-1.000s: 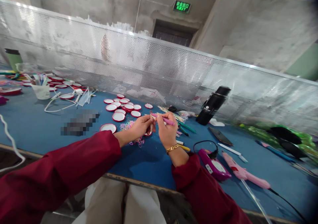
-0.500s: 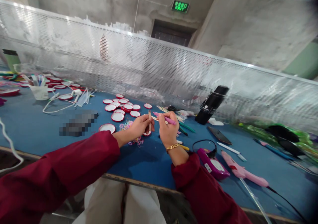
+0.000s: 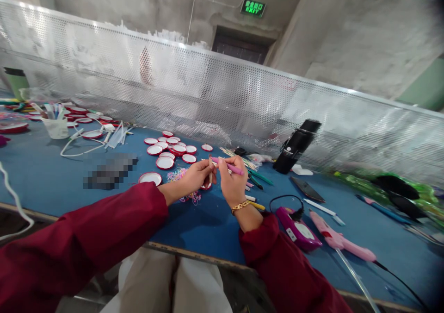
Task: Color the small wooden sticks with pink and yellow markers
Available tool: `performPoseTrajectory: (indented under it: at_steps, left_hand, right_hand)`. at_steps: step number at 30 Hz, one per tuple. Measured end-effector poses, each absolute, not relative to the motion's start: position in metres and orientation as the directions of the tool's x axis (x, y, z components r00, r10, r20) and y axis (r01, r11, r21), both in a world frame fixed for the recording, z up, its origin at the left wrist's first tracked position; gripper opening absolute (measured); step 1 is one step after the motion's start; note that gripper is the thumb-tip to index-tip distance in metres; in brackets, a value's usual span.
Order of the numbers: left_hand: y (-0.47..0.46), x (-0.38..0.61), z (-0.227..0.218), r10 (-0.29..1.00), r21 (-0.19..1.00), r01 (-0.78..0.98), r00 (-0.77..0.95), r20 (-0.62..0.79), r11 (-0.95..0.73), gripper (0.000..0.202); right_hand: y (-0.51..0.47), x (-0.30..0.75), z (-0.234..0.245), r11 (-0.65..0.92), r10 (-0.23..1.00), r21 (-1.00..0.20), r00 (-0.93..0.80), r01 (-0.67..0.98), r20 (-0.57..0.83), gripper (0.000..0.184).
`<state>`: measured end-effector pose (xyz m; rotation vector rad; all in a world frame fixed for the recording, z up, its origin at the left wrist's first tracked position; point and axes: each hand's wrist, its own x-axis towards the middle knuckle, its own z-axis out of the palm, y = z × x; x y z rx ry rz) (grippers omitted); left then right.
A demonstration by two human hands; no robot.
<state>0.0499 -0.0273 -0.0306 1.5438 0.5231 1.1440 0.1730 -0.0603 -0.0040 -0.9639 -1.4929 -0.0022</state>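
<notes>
In the middle of the view, my left hand (image 3: 197, 176) is closed around a thin, flat wooden-looking stick (image 3: 210, 178) held upright. My right hand (image 3: 233, 183) grips a pink-purple pen (image 3: 234, 168), whose tip meets or nearly meets the upper part of the stick; contact is hard to make out. Beneath the left hand lies a tangle of small pastel rubber bands (image 3: 194, 197). Several red-rimmed, white-faced round lids (image 3: 165, 163) are spread beyond it, and one is partly hidden under my left hand.
On the blue table (image 3: 194, 232), a purple device (image 3: 301, 232) and a pink glue gun (image 3: 342, 241) lie right. A black bottle (image 3: 294, 148) stands before the perforated metal screen (image 3: 236, 95). A cup of pens (image 3: 56, 128) and a pixelated dark object (image 3: 110, 172) are left.
My right hand has shifted slightly left, bringing the pen's tip from beside the stick to its upper part. My left hand stays almost in place.
</notes>
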Motion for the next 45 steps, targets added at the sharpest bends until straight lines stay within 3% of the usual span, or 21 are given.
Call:
performPoseTrajectory:
  at_steps: [45]
  left_hand:
    - [-0.0266,0.0482,-0.033,0.803,0.921,-0.206,0.451,0.39,-0.332,0.039]
  right_hand:
    - [-0.0585,0.1741,-0.0047,0.64,0.54,-0.527,0.161,0.559,0.826,0.017]
